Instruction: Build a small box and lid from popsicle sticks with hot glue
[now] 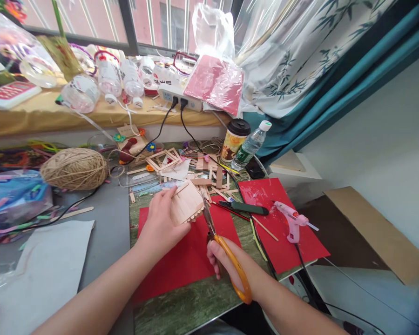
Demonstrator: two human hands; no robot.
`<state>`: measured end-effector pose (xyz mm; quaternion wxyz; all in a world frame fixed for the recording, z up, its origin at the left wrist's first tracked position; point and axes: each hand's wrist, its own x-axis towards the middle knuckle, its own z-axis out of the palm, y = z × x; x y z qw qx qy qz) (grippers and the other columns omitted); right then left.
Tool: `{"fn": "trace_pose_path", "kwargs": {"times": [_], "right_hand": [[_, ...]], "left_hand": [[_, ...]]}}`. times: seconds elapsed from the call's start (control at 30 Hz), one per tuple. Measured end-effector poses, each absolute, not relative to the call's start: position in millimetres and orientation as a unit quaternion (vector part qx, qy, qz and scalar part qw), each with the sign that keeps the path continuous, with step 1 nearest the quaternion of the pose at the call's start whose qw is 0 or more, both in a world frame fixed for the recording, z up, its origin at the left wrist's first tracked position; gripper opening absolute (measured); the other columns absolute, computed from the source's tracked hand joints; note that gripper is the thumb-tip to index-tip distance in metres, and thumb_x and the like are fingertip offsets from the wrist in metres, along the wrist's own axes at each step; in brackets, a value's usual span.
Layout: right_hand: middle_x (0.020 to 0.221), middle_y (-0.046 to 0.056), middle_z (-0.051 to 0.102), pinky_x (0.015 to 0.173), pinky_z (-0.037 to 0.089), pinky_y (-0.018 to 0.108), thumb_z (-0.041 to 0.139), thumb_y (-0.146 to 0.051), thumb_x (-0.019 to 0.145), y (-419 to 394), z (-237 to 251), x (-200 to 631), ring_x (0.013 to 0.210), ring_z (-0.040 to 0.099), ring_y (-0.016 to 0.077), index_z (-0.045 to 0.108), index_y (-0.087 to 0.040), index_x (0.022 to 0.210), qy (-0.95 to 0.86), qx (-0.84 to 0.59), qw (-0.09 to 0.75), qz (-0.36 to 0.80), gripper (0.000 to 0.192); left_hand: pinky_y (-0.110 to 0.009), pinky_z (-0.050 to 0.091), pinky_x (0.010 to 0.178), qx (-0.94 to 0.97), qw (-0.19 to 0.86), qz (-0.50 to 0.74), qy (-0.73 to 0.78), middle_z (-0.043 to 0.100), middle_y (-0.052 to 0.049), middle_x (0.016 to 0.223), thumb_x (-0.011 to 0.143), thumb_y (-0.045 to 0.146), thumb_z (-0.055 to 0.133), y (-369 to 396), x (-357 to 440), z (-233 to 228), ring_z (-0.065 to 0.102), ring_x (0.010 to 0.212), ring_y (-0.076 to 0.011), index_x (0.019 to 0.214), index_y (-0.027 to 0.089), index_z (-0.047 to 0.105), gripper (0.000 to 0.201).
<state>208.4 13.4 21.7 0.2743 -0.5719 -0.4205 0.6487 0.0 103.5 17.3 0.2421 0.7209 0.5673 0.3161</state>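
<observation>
I see a red sheet [181, 260] on the cluttered table. Above it, my left hand [160, 223] pinches a panel of glued wooden sticks [186, 207]; my right hand [225, 263] is closed around orange-handled scissors [223, 246], blades at the panel's right edge (very near my left fingertips). A slip could nick them or split the sticks.

Right hand [226, 263] covers lower scissors [223, 246] handle; stick panel [186, 204] part hidden by left hand [160, 223]. Forearms cut off at btm edge. Bottle labels too small to read.
</observation>
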Motion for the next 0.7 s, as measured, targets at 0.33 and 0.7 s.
{"fn": "trace_pose_path", "kwargs": {"times": [0.33, 0.7], "right_hand": [[0.073, -0.003, 0.051, 0.054, 0.046, 0.024, 0.056, -0.097, 0.069, 15.6, 36.2, 220.1, 0.055, 0.047, 0.008, 0.051, -0.019, 0.082, -0.363, -0.534, 0.245, 0.723, 0.079], [0.076, -0.001, 0.054, 0.053, 0.046, 0.023, 0.05, -0.092, 0.08, 15.7, 22.1, 221.0, 0.056, 0.048, 0.0085, 0.053, -0.019, 0.085, -0.389, -0.531, 0.268, 0.704, 0.072]], "left_hand": [[-0.057, 0.036, 0.12, 0.721, 0.224, 0.312, 0.577, 0.046, -0.013, 0.143, 0.072, 0.022, 0.072, 107.6, -1.7, 8.2, 0.045, 0.139, -0.0365, 0.152, 0.024, 0.038, 0.087], [-0.055, 0.038, 0.119, 0.738, 0.224, 0.296, 0.563, 0.045, -0.013, 0.145, 0.074, 0.022, 0.071, 104.2, -1.3, 9.5, 0.044, 0.14, -0.0359, 0.152, 0.025, 0.035, 0.086]]}}
